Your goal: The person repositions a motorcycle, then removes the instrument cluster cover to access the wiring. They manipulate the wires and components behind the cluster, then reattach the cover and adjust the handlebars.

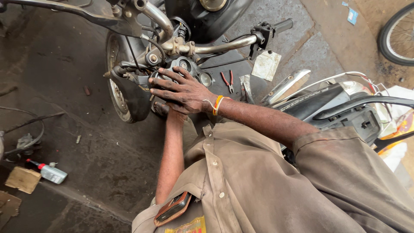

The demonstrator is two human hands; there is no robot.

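While right hand [183, 92] fingers spread over instrument cluster [189, 69], left hand hidden beneath

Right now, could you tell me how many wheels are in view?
2: the spoked front wheel of the stripped motorcycle, just left of the right hand, and a black-tyred spoked wheel cut off at the top right corner. Others may be hidden.

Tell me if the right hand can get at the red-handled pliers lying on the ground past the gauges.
Probably yes. The right hand lies spread over the motorcycle's gauge cluster, and the red-handled pliers lie on open floor just beyond, with nothing over them. Only the handlebar crosses above, seemingly higher. Depth is hard to judge.
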